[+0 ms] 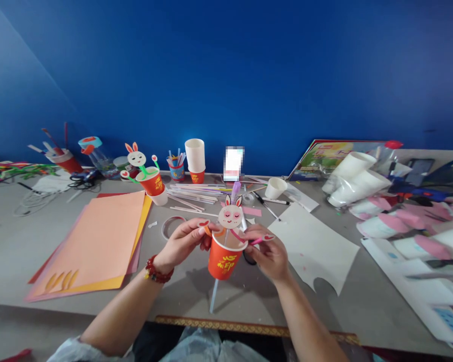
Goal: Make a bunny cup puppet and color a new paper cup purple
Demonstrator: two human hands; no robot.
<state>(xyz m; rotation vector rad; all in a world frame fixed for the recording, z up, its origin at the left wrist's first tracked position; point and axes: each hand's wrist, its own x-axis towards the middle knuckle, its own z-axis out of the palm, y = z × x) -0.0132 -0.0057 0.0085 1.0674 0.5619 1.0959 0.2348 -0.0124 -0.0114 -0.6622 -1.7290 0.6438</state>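
Between my hands is a red paper cup [223, 261] with yellow characters, held above the table and slightly tilted. A pale straw [214, 296] sticks out below it. Over the rim stands a white paper rabbit head [230, 216] with pink closed eyes and long ears. My left hand [189, 239] pinches a bent orange arm [208, 230] that ends in a white paw with a red heart. On the other side, my right hand [270, 256] has its fingers closed around a pink arm [255, 241] with a matching heart paw. Part of each arm is hidden by fingers.
A finished-looking rabbit cup [151, 182] stands back left, near stacked coloured paper [109, 231]. Straws [194, 192], white cups [195, 155] and a bright phone screen [233, 163] lie or stand along the blue wall. Cut white paper [309, 241] and bagged cups [357, 181] are right.
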